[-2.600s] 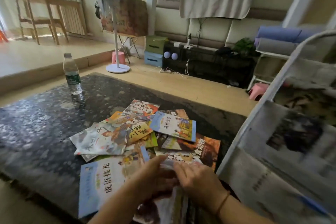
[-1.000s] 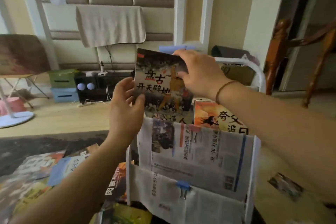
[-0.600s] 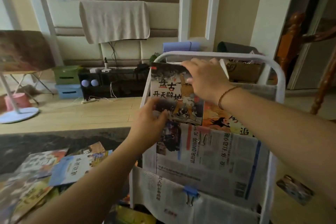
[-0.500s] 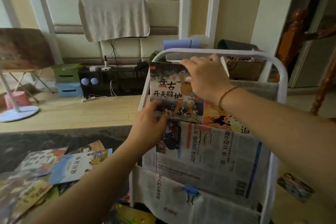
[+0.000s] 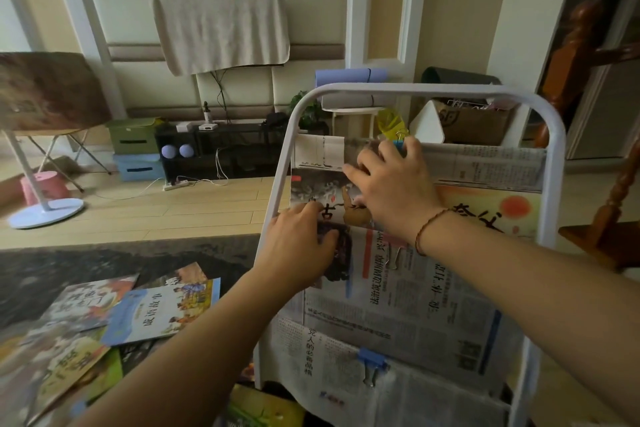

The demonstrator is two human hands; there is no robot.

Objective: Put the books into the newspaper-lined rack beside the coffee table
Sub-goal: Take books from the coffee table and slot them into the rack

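1. Rack (image 5: 556, 184): white tubular frame standing beside the table (image 5: 86, 263); its tiers are lined with newspaper (image 5: 408, 291) held by a blue binder clip (image 5: 370, 359).
2. Dark-covered book (image 5: 313, 189): set in an upper pocket at the rack's left side, its lower part hidden behind the newspaper lining.
3. Orange-covered book (image 5: 491, 210): in the same pocket, just beside the first, to its right.
4. Left hand (image 5: 298, 243): fingers curled at the dark book's lower left edge, thumb on the newspaper, pinching there.
5. Right hand (image 5: 391, 191): fingers spread straight, pressing flat on the dark book's cover.
6. Remaining books (image 5: 159, 310): lying loose and overlapping on the table.
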